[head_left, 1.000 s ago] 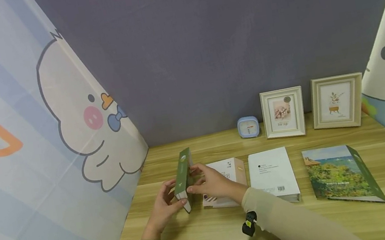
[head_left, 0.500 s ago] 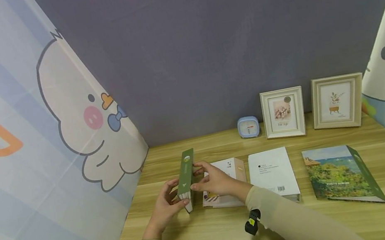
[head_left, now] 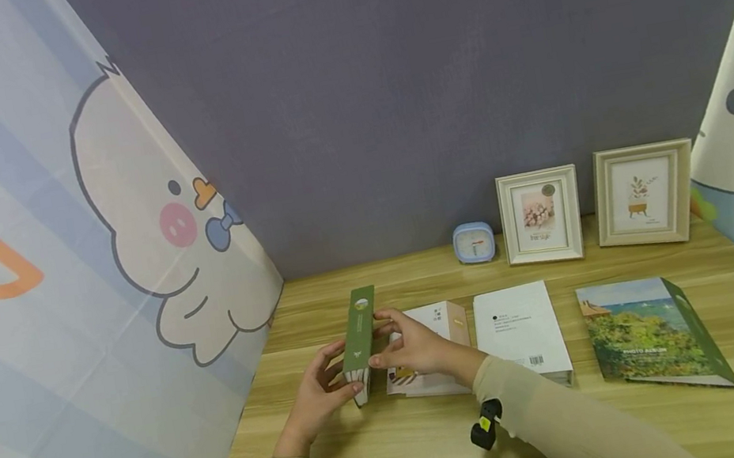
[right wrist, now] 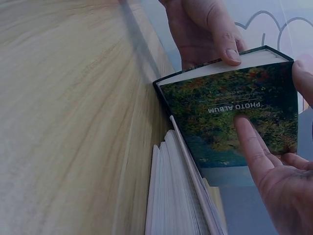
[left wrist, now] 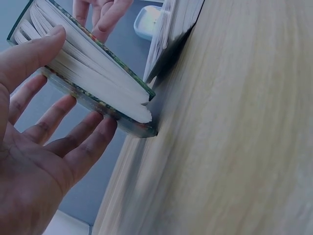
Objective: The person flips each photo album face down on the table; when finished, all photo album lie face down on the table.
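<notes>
A thick green photo album (head_left: 359,330) stands on the table with its spine up and its painted cover (right wrist: 205,127) facing my right hand. My left hand (head_left: 314,393) grips its near end, the thumb on the page edges (left wrist: 78,58) and the fingers spread along the other cover. My right hand (head_left: 421,344) holds it from the other side, thumb at the spine edge and a fingertip on the cover below the lettering. Just right of it lies a white-and-pink album (head_left: 458,327), partly hidden by my right hand.
Further right lie a white album (head_left: 519,325) and another green photo album (head_left: 643,333) with a seaside picture. A small blue clock (head_left: 473,242) and two picture frames (head_left: 541,217) stand along the back. A cartoon-print curtain (head_left: 175,155) borders the left side.
The green photo album's spine has swung to the right, showing more of its face upward. My right hand has shifted slightly right with it; the left has barely moved.
</notes>
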The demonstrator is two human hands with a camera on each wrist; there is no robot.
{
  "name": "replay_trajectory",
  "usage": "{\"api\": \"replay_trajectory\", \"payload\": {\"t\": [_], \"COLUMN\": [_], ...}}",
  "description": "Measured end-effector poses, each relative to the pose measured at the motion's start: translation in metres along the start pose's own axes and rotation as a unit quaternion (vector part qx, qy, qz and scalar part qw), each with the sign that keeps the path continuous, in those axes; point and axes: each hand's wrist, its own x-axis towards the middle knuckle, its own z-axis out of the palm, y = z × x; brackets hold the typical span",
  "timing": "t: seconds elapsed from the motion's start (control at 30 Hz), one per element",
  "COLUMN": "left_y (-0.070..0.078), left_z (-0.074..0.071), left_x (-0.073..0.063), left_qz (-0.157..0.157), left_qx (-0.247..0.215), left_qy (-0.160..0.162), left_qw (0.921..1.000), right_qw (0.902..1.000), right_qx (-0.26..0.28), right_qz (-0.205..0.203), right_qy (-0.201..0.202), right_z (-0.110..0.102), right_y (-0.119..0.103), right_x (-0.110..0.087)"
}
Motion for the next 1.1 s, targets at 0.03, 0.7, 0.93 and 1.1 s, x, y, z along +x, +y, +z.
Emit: {"api": "replay_trajectory", "payload": {"t": [0.03, 0.7, 0.93, 1.1], "left_y": [0.000, -0.005, -0.005, -0.008], "left_z": [0.000, -0.005, -0.007, -0.009], "left_x": [0.000, -0.002, -0.005, -0.006], "left_qz": [-0.001, 0.013, 0.023, 0.021], "left_qx": [0.000, 0.041, 0.048, 0.051], "left_qy": [-0.001, -0.001, -0.002, 0.003], "left_qw": [1.0000, 0.9991, 0.9986, 0.9985], "right_qw": [1.0000, 0.9996, 0.9994, 0.9991], "right_qx": [0.001, -0.011, -0.015, -0.027], "right_qz": [0.000, -0.014, -0.022, -0.021], "right_qy": [0.001, 0.023, 0.024, 0.027], "right_z": [0.000, 0.000, 0.002, 0.003], "right_y": [0.000, 0.011, 0.011, 0.012], "right_x": [0.000, 0.000, 0.000, 0.000]}}
